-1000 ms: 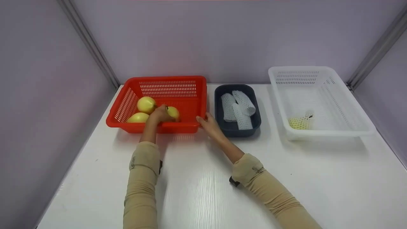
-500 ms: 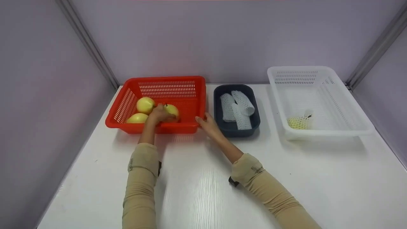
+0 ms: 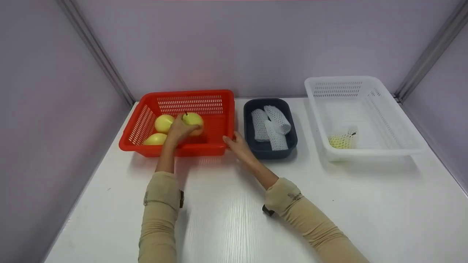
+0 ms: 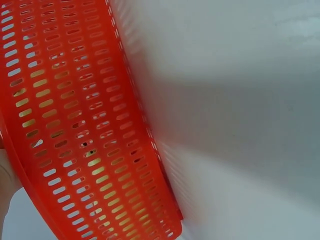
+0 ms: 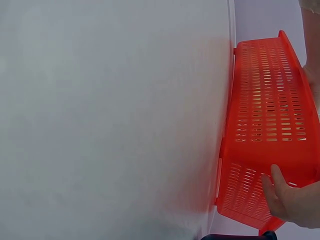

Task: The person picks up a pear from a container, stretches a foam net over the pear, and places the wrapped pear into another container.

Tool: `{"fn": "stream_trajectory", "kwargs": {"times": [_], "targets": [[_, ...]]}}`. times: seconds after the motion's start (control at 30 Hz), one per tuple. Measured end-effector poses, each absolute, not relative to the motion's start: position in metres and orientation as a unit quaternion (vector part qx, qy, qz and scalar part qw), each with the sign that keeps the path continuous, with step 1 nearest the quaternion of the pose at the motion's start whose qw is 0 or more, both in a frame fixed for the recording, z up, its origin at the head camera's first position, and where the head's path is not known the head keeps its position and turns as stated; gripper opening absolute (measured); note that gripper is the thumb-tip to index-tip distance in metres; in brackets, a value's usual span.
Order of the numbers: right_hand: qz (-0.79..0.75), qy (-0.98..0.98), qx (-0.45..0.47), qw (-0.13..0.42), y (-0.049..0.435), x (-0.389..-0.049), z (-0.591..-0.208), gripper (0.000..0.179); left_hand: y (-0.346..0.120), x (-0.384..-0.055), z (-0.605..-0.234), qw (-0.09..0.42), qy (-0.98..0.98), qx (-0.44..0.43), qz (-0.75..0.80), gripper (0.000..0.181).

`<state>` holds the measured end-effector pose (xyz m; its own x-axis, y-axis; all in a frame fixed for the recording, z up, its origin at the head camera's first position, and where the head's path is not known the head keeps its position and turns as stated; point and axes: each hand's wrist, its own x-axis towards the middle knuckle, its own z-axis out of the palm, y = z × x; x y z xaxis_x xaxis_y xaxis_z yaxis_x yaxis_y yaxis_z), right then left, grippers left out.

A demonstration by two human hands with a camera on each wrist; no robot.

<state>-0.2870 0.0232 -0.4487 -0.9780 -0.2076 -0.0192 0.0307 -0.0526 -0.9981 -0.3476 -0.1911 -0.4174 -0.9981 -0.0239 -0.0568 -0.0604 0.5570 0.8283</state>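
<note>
Fruit (image 3: 194, 119) in left fingers (image 3: 191, 128), room rightward to red basket rim (image 3: 231, 116)

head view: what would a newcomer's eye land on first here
Most likely the bright red basket on the left of the table, where the left hand grips a yellow fruit and the right hand is at the near right corner. Next, perhaps, the big white basket on the right, with one netted fruit in its near left corner.

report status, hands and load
Left hand gripping round yellow pear. Right hand holding red plastic basket by near right corner. Two other pears alongside, nothing visibly blocking.
</note>
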Motion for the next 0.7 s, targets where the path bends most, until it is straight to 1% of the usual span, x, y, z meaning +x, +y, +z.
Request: {"fn": "stream_trajectory", "kwargs": {"times": [0.37,0.7], "targets": [[-0.722,0.684,-0.065,0.079,0.023,-0.286,-0.45,0.042,-0.166,-0.342,-0.403,-0.043,0.838,-0.07,0.539,0.082],[-0.718,0.69,-0.055,0.075,0.023,-0.286,-0.45,0.038,-0.143,-0.321,-0.383,-0.055,0.845,-0.038,0.531,0.078]]}}
